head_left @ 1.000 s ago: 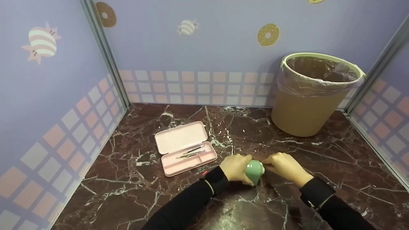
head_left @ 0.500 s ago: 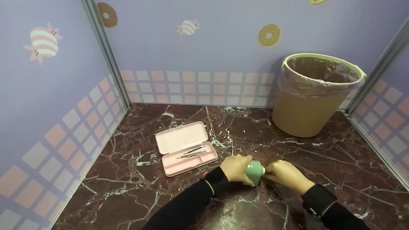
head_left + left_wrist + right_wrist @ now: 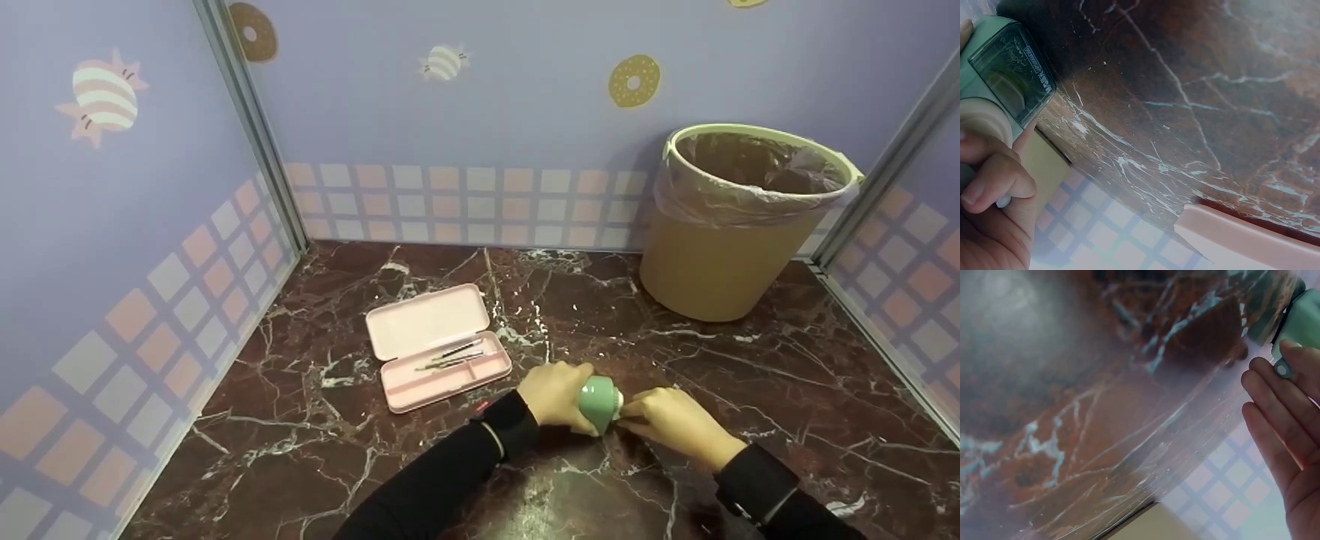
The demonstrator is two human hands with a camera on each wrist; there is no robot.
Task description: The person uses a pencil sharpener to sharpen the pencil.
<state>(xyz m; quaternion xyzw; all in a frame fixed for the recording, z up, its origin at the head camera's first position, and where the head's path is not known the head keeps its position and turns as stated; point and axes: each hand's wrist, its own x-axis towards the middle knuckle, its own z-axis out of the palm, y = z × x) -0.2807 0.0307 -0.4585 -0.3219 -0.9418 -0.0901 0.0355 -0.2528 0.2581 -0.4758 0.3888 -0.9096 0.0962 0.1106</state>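
A green pencil sharpener (image 3: 598,405) lies in front of me, its pale round end facing right. My left hand (image 3: 553,394) grips its body from the left. In the left wrist view, the sharpener's dark see-through drawer (image 3: 1013,73) shows, and curled fingers (image 3: 999,177) are close to a cream round part, with a small white tip between them. My right hand (image 3: 675,420) is at the sharpener's right end; in the right wrist view, thumb and forefinger pinch a small grey crank knob (image 3: 1282,369) while the other fingers extend.
To the left lies an open pink pencil case (image 3: 427,313) with several slim pencils (image 3: 459,359) in it. A lined yellow bin (image 3: 712,262) stands at the back right. White specks dot the marbled tabletop (image 3: 360,465), and patterned walls enclose it.
My right hand has come down and nearer to me at the sharpener's right end. My left hand and the sharpener have stayed almost in place.
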